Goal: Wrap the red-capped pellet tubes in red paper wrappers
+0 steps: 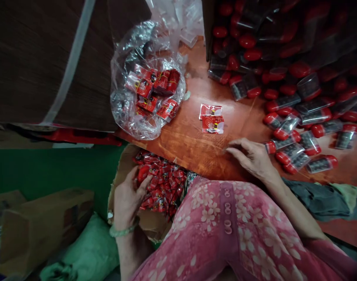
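My left hand (127, 197), with a pale bangle at the wrist, reaches over a cardboard box (116, 177) low beside the table. Its thumb and fingers curl around a small container with a rounded red end (143, 173); the rest of it is hard to make out. Beneath lie many small red-wrapped packs (163, 183). My right hand (253, 158) rests at the table's near edge, thumb and index finger a little apart, nothing visible between them. Ahead of it lie two red printed labels (213, 125), one partly over the other.
A clear plastic bag (122, 105) holds more red labels. At right, clear containers with red caps (316, 117) cover the orange tabletop (190, 150). Dark cloth (307, 199) lies at the near right edge. A green sack (90, 249) and a brown carton (43, 230) stand lower left.
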{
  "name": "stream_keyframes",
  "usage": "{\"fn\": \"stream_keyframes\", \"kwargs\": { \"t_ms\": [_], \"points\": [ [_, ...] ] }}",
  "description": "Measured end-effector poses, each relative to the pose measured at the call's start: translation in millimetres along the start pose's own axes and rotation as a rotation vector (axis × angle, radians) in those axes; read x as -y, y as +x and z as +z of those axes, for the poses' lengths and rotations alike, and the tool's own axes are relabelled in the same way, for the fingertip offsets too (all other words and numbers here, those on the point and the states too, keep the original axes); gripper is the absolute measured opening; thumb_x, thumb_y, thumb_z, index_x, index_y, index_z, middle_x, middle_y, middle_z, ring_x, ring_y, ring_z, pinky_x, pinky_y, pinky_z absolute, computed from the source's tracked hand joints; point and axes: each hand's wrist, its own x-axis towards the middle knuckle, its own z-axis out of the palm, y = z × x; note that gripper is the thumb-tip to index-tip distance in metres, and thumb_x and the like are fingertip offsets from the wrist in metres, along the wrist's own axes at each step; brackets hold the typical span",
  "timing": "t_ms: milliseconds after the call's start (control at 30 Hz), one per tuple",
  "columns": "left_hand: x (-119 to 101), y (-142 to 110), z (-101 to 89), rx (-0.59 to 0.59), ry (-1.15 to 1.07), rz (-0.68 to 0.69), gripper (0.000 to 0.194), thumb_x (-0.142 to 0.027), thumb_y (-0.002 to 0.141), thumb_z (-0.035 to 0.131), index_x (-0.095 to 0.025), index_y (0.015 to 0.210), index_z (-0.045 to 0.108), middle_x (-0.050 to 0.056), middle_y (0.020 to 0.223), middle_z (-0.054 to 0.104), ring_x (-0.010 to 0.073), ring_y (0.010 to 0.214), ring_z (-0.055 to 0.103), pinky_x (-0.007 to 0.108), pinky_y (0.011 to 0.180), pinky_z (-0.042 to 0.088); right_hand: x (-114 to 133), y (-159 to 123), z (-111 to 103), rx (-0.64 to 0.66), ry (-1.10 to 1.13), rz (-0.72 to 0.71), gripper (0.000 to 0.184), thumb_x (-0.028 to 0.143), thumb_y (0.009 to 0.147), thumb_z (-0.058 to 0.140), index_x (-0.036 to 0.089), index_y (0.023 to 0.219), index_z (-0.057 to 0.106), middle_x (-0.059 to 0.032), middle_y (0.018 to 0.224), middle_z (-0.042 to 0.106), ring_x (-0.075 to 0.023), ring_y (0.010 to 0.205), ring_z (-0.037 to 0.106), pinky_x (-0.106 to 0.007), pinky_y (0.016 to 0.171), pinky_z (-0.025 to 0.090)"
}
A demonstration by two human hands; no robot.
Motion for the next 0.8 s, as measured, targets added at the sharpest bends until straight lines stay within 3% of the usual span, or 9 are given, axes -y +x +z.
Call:
{"fn": "stream_keyframes", "kwargs": {
  "t_ms": [67,167,233,300,433,533,633,800],
  "points": [
    [3.3,5.1,-3.4,-0.131,0.287,0.119,0.067,-0.043,0.071,0.088,-0.024,0.131,0.066,0.011,0.141,0.066,0.0491,0.142,0.048,0.066,0.118,0.040,-3.7,1.6,-7.1,-0.034,-0.086,0.002,0.009,0.028,0.096,0.064,0.021,0.098,0.070,-0.0042,0.086,0.077,-0.0182,0.075,0.073,-0.029,0.071,0.056],
    [-29.1,25.3,32.1,-0.134,0.325,0.385,0.060,-0.041,0.087,0.075,-0.024,0.142,0.058,0.015,0.143,0.064,0.0388,0.133,0.061,0.060,0.113,0.049,-8.3,5.8,-13.1,-0.060,-0.164,-0.021,0.008,0.027,0.096,0.064,0.022,0.098,0.070,-0.0048,0.086,0.077,-0.0200,0.076,0.073,-0.031,0.071,0.057],
    [-63.0,45.1,72.1,-0.061,0.229,0.614,0.050,-0.036,0.093,0.069,-0.023,0.140,0.059,0.014,0.138,0.068,0.0302,0.127,0.067,0.051,0.110,0.055,-9.7,8.3,-14.9,-0.069,-0.197,-0.041,0.008,0.027,0.096,0.064,0.023,0.097,0.069,-0.0049,0.084,0.077,-0.0211,0.076,0.073,-0.033,0.070,0.057],
    [-93.3,64.8,113.0,0.039,0.190,0.820,0.047,-0.035,0.095,0.066,-0.020,0.139,0.059,0.015,0.143,0.064,0.0281,0.133,0.063,0.049,0.112,0.054,-9.7,9.5,-16.7,-0.070,-0.227,-0.037,0.009,0.029,0.097,0.063,0.023,0.098,0.069,-0.0054,0.085,0.077,-0.0219,0.077,0.073,-0.035,0.072,0.057],
    [-117.4,89.7,169.1,0.248,0.182,0.953,0.034,-0.030,0.097,0.061,-0.017,0.127,0.065,0.016,0.144,0.063,0.0284,0.142,0.054,0.052,0.117,0.049,-9.6,6.0,-25.3,-0.074,-0.262,0.006,0.012,0.030,0.098,0.061,0.023,0.100,0.070,-0.0062,0.088,0.077,-0.0222,0.080,0.073,-0.037,0.076,0.057],
    [-111.4,96.0,184.6,0.271,0.150,0.970,0.024,-0.020,0.099,0.054,-0.016,0.117,0.070,0.014,0.137,0.068,0.0265,0.140,0.056,0.051,0.116,0.050,-13.1,0.2,-37.2,-0.119,-0.270,0.056,0.011,0.031,0.097,0.062,0.024,0.100,0.070,-0.0054,0.089,0.077,-0.0221,0.081,0.073,-0.037,0.078,0.057],
    [-105.2,98.3,188.4,0.207,0.140,1.028,0.029,-0.012,0.099,0.048,-0.016,0.114,0.071,0.013,0.131,0.071,0.0249,0.131,0.061,0.047,0.111,0.052,-18.6,-4.4,-51.9,-0.158,-0.304,0.084,0.010,0.030,0.097,0.062,0.024,0.099,0.070,-0.0047,0.088,0.077,-0.0219,0.081,0.072,-0.037,0.078,0.057],
    [-110.9,100.6,187.7,0.029,0.239,1.038,0.023,-0.020,0.099,0.052,-0.016,0.104,0.073,0.013,0.106,0.075,0.0237,0.096,0.065,0.039,0.084,0.054,-26.2,-1.0,-81.3,-0.204,-0.398,0.096,0.013,0.031,0.098,0.060,0.024,0.103,0.070,-0.0057,0.095,0.078,-0.0227,0.086,0.073,-0.037,0.078,0.057]
  ]
}}
